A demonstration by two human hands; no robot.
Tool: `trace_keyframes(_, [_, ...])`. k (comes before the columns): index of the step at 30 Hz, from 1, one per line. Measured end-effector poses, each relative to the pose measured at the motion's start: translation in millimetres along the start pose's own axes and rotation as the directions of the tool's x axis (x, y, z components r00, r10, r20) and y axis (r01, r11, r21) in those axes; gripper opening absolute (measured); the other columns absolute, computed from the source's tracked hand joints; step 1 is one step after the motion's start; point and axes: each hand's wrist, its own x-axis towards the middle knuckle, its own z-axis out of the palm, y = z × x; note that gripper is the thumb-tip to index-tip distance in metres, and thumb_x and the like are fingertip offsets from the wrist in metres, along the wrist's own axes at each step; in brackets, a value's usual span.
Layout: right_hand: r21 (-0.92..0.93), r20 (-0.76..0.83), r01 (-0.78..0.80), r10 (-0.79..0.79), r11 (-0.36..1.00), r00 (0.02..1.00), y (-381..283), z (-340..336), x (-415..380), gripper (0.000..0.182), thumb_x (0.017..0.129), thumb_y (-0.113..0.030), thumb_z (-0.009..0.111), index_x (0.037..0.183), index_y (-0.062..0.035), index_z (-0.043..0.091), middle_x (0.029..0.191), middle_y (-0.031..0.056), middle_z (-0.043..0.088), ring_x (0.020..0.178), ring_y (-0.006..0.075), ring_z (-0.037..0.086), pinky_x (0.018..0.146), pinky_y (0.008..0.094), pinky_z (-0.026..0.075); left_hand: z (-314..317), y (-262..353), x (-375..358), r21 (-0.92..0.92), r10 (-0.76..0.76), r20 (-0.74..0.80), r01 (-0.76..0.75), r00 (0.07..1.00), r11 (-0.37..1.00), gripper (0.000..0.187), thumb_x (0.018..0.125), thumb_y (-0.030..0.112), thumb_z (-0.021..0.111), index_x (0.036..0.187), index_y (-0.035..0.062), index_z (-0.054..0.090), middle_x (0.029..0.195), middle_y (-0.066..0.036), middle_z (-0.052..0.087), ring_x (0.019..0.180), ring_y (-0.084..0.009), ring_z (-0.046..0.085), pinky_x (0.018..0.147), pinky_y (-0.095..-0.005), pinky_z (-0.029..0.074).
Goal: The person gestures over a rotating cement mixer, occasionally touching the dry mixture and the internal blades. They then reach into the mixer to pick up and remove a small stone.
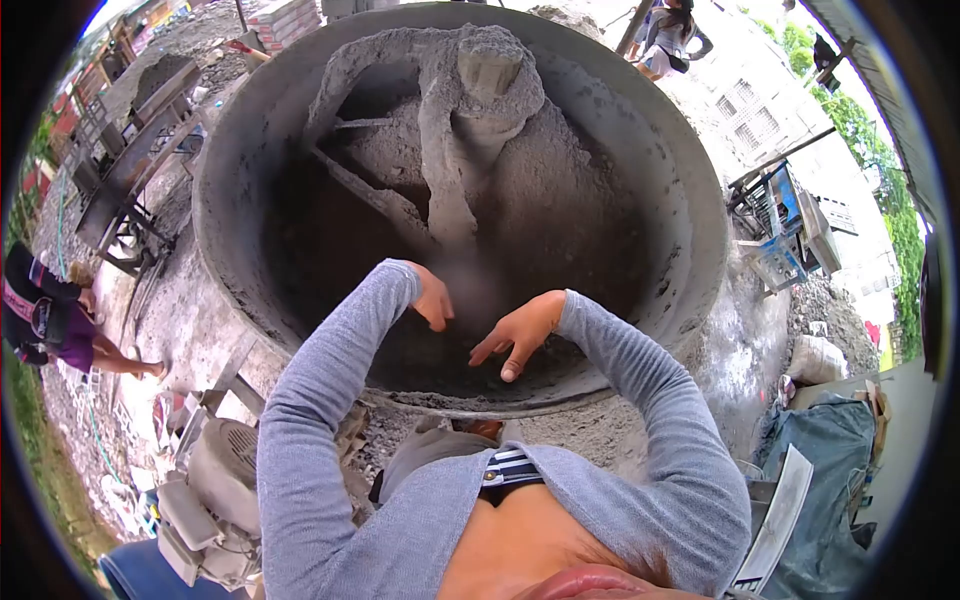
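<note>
Both my hands hang over the near side of a large round mixing pan (690,190) caked with grey cement. My left hand (430,298) points downward, its fingers loosely bent with nothing visible in them. A little to its right, my right hand (518,335) has its thumb apart from its stretched fingers and holds nothing. A hazy grey patch, perhaps dust, blurs the space just beyond them. Farther in stands the crusted hub (490,70) with thick mixing arms (440,150). Dry grey mix (565,185) is heaped beside the hub, and the pan's floor lies in dark shadow.
A dusty motor (222,455) stands at lower left, near the pan. A person (60,320) is at far left, another (670,40) beyond the pan. Blue metal frames (785,230) stand at right. Below them are a sack (815,360) and a draped blue-grey cloth (825,450).
</note>
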Motion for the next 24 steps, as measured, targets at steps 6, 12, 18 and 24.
trace_keyframes(6, [-0.192,-0.142,-0.142,0.116,0.971,0.983,12.3,-4.7,-0.2,0.097,0.065,-0.068,0.063,0.134,-0.0053,0.039,0.135,0.0181,0.04,0.126,0.0338,0.037,0.105,0.0413,0.029,1.5,-7.2,4.2,0.032,-0.084,0.001,0.083,0.997,0.996,0.062,0.073,0.033,0.06,0.131,0.0176,0.047,0.133,-0.006,0.047,0.12,-0.0214,0.046,0.099,-0.0328,0.037])
trace_keyframes(12, [0.123,-0.027,0.095,-0.092,0.988,0.995,7.5,-4.0,1.3,0.099,0.064,-0.071,0.061,0.136,-0.0076,0.037,0.136,0.0181,0.039,0.126,0.0361,0.036,0.104,0.0448,0.03,4.0,-0.3,12.1,-0.029,-0.096,0.041,0.097,0.995,0.995,0.061,0.072,0.034,0.062,0.13,0.0246,0.048,0.134,-0.003,0.047,0.12,-0.0227,0.046,0.1,-0.0346,0.037])
trace_keyframes(18, [0.231,0.001,0.158,-0.162,0.96,0.987,-4.2,-3.3,-10.1,0.105,0.059,-0.072,0.063,0.136,-0.0074,0.035,0.138,0.0181,0.036,0.127,0.0335,0.036,0.104,0.0443,0.03,-0.3,-15.8,8.1,0.078,-0.277,-0.113,0.287,0.954,0.955,0.061,0.072,0.036,0.061,0.131,0.0261,0.047,0.133,-0.002,0.048,0.119,-0.0221,0.047,0.101,-0.0343,0.036])
trace_keyframes(24, [-0.176,-0.116,-0.166,0.147,0.97,0.982,7.0,-4.8,-5.8,0.105,0.06,-0.071,0.064,0.136,-0.0033,0.035,0.139,0.0184,0.036,0.129,0.0318,0.034,0.105,0.0419,0.028,3.6,3.4,4.5,0.042,-0.167,-0.113,0.173,0.979,0.984,0.062,0.071,0.039,0.062,0.129,0.024,0.048,0.132,-0.002,0.048,0.119,-0.0211,0.047,0.101,-0.034,0.036])
